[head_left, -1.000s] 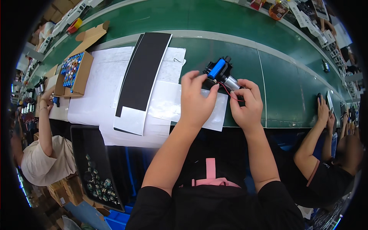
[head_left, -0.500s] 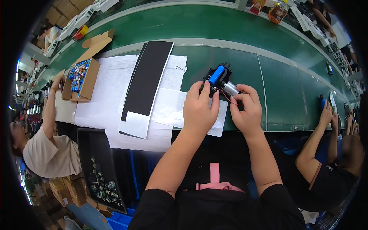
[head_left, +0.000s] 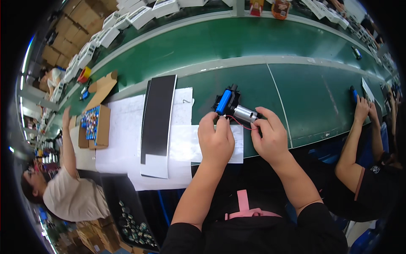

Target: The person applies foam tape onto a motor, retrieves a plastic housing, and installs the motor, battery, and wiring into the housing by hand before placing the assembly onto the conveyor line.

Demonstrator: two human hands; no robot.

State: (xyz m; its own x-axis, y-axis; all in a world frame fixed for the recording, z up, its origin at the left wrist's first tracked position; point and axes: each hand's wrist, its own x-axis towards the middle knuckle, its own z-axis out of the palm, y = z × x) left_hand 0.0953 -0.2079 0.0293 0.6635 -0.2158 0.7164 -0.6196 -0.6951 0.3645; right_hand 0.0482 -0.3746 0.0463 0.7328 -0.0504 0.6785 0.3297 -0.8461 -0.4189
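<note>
On the green bench in front of me lies a small motor assembly. It has a black housing [head_left: 221, 99], a blue cylinder [head_left: 224, 101] and a silver motor [head_left: 244, 112]. A thin red wire [head_left: 237, 122] runs in a curve below the motor. My left hand [head_left: 216, 137] is closed, its fingertips pinching at the wire's left end beside the blue cylinder. At the motor's right end, my right hand [head_left: 270, 136] pinches the wire's other end between thumb and fingers. The exact grip points are partly covered by the fingertips.
Black boards [head_left: 158, 116] lie on white sheets [head_left: 122, 127] to the left, beside a cardboard box [head_left: 102, 127] of blue cylindrical parts with wires. A black tray [head_left: 122, 190] of small round parts sits lower left. Co-workers are at both sides; one [head_left: 76, 190] reaches beyond the box.
The view has shifted, so the bench things appear lower. My hands stay at the motor assembly, which now shows more of the silver motor. The left co-worker's hand has left the box's edge.
</note>
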